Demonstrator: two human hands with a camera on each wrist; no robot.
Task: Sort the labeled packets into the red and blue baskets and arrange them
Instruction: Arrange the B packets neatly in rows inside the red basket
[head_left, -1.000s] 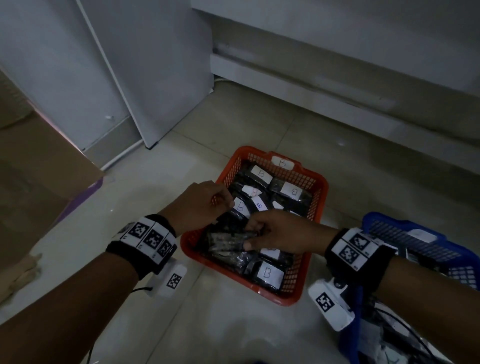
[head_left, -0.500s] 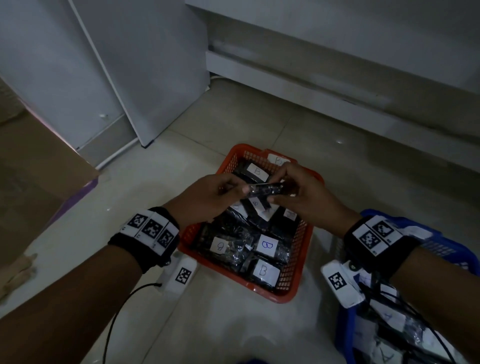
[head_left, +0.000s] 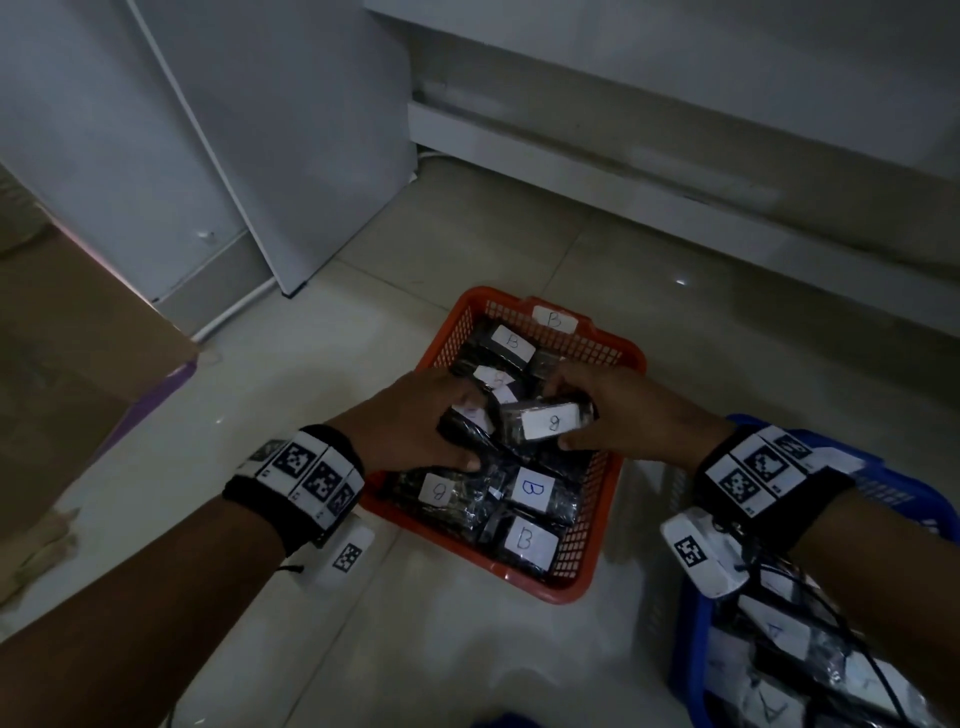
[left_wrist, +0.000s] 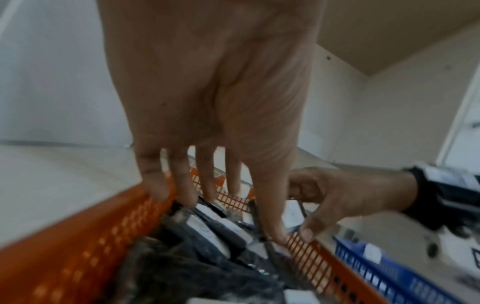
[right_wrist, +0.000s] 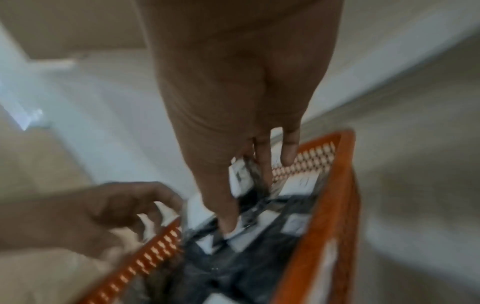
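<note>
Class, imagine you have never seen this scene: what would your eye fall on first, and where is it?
First, the red basket in the middle of the tiled floor, crowded with dark packets bearing white B labels. Above it the right hand pinches one B-labelled packet, while the left hand reaches among the packets beside it. At the right edge stands the blue basket, holding packets marked A.

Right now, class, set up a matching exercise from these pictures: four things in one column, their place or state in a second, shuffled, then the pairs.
1. red basket
2. blue basket
3. right hand
4. left hand

a. pinches a B-labelled packet
b. holds A-labelled packets
c. fingers reach down among packets
d. carries a B tag on its far rim

Pairs: 1-d, 2-b, 3-a, 4-c
</note>
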